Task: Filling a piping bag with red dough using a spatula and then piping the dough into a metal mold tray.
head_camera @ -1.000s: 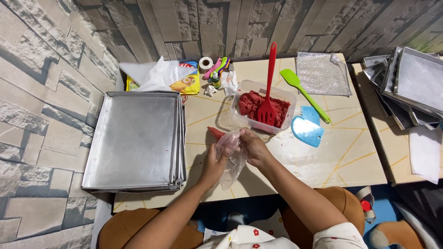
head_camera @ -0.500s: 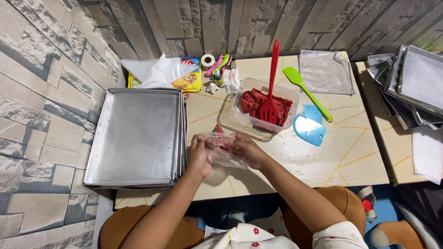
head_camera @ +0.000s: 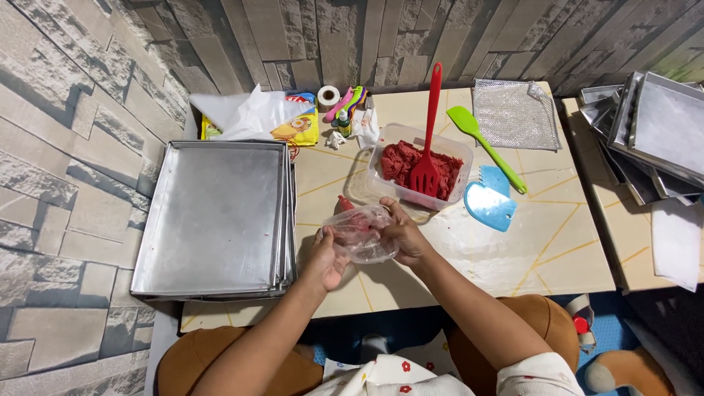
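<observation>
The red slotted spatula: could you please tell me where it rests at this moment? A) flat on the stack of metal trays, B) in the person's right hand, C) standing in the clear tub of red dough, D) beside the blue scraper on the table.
C: the red slotted spatula stands with its head in the red dough inside the clear tub, while both hands hold a clear plastic bag nearer the person.

Head view, steeply down, close overhead
</observation>
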